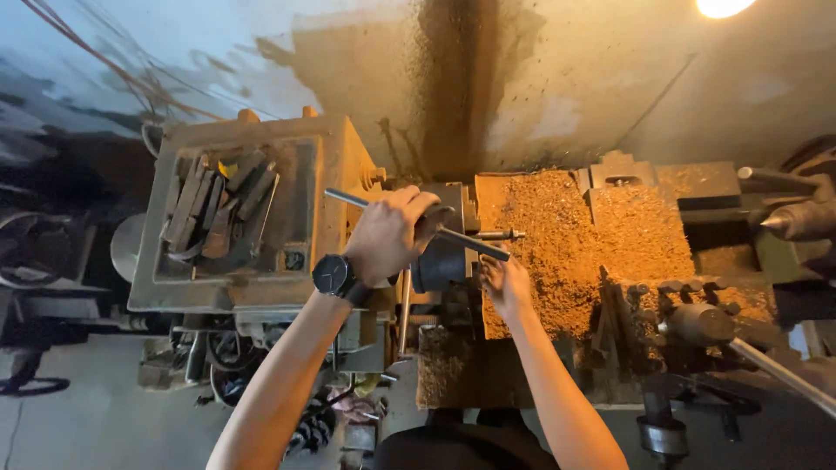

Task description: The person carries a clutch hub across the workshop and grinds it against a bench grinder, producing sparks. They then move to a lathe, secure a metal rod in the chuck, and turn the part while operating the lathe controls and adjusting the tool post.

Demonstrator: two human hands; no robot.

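Note:
I stand over a metal lathe. My left hand (390,233), with a black watch on its wrist, is closed around a long steel bar handle (348,198) that crosses the dark chuck (442,261). The bar slopes from upper left to lower right, and its far end (492,251) sticks out past my fingers. My right hand (505,283) rests just below that end, at the chuck's right side, with fingers curled; what it grips is hidden. A short round workpiece (501,234) pokes out of the chuck to the right.
The headstock top (313,165) holds a tray of several dark metal tools (218,209). Heaped brass-coloured chips (575,252) cover the bed. The tool post (697,322) with its handle and the tailstock centre (797,222) stand at the right. A lamp (723,7) glows above.

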